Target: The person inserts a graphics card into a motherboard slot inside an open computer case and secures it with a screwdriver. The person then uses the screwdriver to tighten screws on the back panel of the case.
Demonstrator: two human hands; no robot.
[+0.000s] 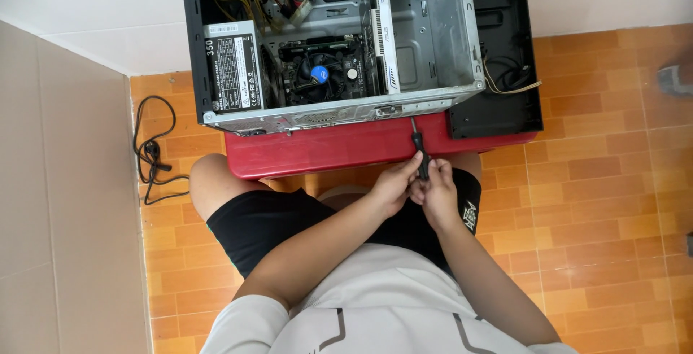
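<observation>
Case (433, 44) bare matt metal; stool (325, 148) glossy red plastic; floor (606, 159) smooth orange tile; screwdriver (419, 153) black plastic handle.

One head-worn camera is looking almost straight down from above the seated person, facing slightly forward. It is taking in the lap close below, the open computer case (332, 44) on a red stool (325, 148) ahead, and orange floor tiles (599, 181) around.

Just beyond the hands sits a glossy red stool (325, 148). Under them, black shorts (267, 224). All around, orange brick-patterned floor tiles (599, 181).
</observation>
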